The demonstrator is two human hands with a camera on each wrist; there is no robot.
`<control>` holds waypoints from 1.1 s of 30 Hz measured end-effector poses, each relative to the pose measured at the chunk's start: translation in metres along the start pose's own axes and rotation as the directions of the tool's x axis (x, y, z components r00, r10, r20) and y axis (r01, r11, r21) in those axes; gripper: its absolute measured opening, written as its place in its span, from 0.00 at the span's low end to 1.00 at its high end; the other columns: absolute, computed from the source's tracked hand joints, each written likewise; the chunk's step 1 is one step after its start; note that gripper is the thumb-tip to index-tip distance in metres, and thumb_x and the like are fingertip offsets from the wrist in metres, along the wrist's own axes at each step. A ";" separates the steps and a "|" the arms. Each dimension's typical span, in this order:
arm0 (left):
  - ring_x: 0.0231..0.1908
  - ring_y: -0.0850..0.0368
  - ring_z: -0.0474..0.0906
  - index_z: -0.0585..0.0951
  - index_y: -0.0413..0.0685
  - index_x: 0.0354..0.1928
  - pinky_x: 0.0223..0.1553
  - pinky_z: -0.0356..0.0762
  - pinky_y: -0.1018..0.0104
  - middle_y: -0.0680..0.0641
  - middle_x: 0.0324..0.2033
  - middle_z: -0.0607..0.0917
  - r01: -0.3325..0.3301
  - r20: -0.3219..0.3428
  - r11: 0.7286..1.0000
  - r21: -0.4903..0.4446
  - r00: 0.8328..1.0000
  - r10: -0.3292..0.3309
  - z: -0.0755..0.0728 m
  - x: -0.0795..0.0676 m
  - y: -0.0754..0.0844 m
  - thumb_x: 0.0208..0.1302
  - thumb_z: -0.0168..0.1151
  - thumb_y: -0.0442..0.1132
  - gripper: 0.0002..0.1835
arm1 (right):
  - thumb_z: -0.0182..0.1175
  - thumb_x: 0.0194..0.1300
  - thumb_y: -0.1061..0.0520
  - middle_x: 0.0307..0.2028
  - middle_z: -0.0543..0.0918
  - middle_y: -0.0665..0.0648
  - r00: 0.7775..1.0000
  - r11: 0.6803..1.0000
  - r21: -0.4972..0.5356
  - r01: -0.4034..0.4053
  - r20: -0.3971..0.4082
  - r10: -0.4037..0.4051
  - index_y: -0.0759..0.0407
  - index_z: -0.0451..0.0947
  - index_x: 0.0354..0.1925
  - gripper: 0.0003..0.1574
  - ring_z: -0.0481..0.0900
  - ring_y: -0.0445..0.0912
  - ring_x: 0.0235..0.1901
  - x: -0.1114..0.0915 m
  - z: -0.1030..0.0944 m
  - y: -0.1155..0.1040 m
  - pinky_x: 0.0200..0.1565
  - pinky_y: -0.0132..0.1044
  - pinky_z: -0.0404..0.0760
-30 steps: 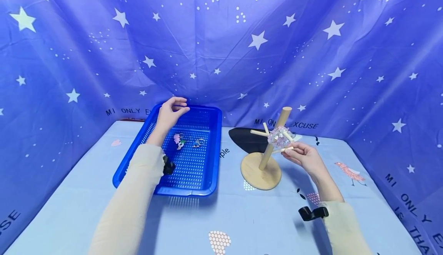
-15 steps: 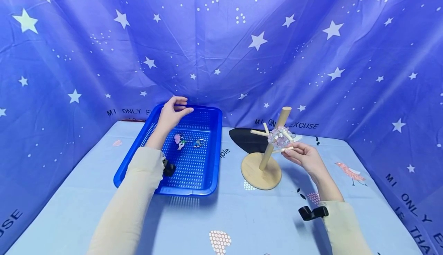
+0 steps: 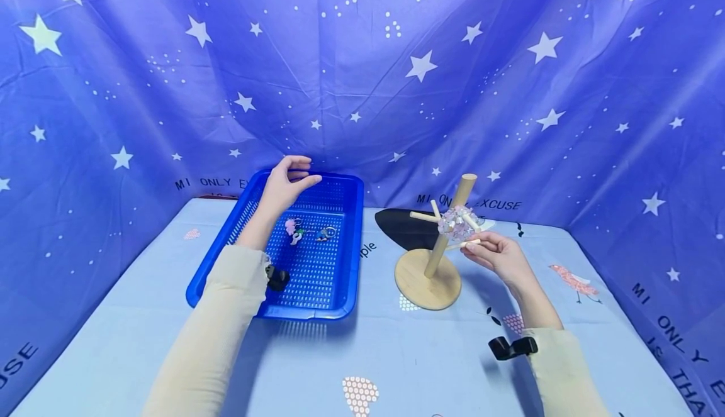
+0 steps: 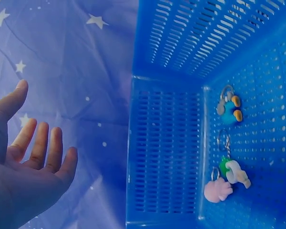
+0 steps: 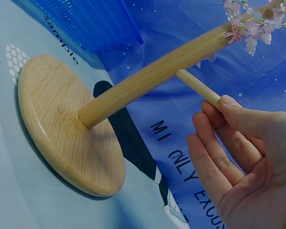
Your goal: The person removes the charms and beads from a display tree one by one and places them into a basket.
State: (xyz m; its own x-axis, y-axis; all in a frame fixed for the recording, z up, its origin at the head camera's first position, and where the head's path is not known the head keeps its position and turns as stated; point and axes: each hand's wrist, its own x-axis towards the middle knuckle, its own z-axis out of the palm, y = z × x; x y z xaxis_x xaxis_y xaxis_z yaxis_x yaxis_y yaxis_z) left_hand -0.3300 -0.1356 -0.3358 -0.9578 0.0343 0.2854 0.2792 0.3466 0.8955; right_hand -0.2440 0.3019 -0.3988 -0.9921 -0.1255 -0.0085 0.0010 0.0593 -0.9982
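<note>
My left hand [image 3: 283, 189] hovers over the far end of a blue basket [image 3: 352, 272], holding nothing, its fingers loosely bent and apart in the left wrist view. Three keychains lie on the basket floor: a pink one [image 4: 218, 190], a green and white one [image 4: 236, 172], and a blue one with orange feet [image 4: 230, 109]. To the right stands an upright wooden rack [image 5: 138, 78] with pegs and a round base [image 3: 427, 292]. Between thumb and index finger, my right hand [image 3: 501, 261] pinches its lowest visible peg [image 5: 199, 88]. Pastel beaded bracelets [image 3: 453, 223] hang just above that peg.
A light blue printed cloth [image 3: 294, 373] covers the table. Behind and at both sides hangs a blue curtain [image 3: 362, 77] with white stars. The basket and the rack stand apart, with cloth between them.
The left hand has shifted very slightly to the right over the basket, and its thumb reaches a bit farther out. My right hand, the rack and the keychains stay put.
</note>
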 end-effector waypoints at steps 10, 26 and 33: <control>0.62 0.40 0.75 0.72 0.39 0.64 0.63 0.75 0.46 0.36 0.61 0.77 -0.019 0.015 0.999 -0.035 1.000 0.019 0.005 -0.013 0.010 0.66 0.67 0.41 0.28 | 0.61 0.70 0.62 0.36 0.89 0.42 1.000 1.000 0.001 -0.004 0.006 0.004 0.51 0.80 0.42 0.06 0.87 0.35 0.40 -0.004 0.001 0.001 0.48 0.27 0.84; 0.62 0.42 0.75 0.74 0.40 0.62 0.64 0.75 0.47 0.38 0.61 0.78 -0.047 0.053 0.991 -0.128 0.997 0.054 0.016 -0.031 0.037 0.65 0.67 0.38 0.25 | 0.61 0.70 0.59 0.36 0.88 0.41 1.000 0.999 -0.046 -0.017 -0.013 0.016 0.53 0.79 0.44 0.05 0.87 0.34 0.41 -0.002 0.002 -0.002 0.49 0.28 0.84; 0.62 0.43 0.75 0.74 0.39 0.62 0.65 0.74 0.48 0.39 0.61 0.78 -0.059 0.075 0.983 -0.172 0.995 0.073 0.022 -0.038 0.049 0.66 0.66 0.37 0.24 | 0.61 0.70 0.60 0.35 0.88 0.41 1.000 0.999 -0.035 -0.011 -0.010 0.010 0.52 0.79 0.43 0.04 0.87 0.34 0.40 -0.002 0.002 -0.002 0.49 0.27 0.84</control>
State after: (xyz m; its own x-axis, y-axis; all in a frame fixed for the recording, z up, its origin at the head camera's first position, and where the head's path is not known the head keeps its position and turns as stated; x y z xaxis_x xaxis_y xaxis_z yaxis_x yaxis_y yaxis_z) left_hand -0.2812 -0.0991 -0.3105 -0.9373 0.1296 0.3237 0.3431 0.1772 0.9224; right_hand -0.2415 0.3004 -0.3969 -0.9932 -0.1152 -0.0181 0.0070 0.0955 -0.9954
